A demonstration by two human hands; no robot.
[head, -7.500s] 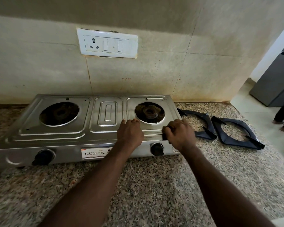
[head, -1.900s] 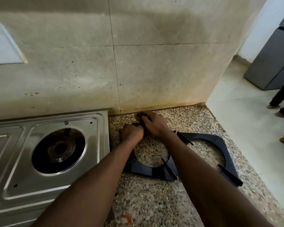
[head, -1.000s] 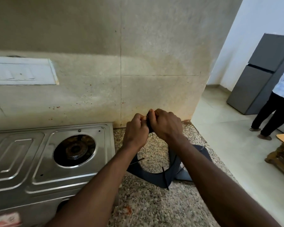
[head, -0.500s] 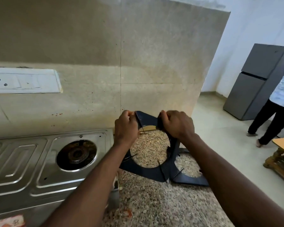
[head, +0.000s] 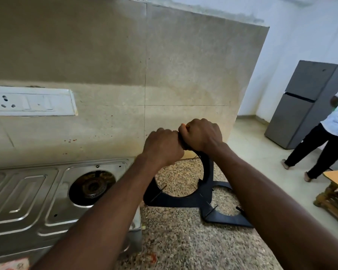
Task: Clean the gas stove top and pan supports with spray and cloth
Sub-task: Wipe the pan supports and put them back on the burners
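Head view: both hands hold pan support on edge.
L hand & R hand, fists side by side, grip top corner of pan support; its lower edge rests on counter, at 3 o'clock of stove. 2nd support lies flat just beside, at 4 o'clock.

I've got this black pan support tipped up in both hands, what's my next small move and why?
Probably lift the black metal pan support straight up. Left hand and right hand grip its top edge, but its bottom edge seems to rest on the speckled granite counter, close to the second black support lying flat.
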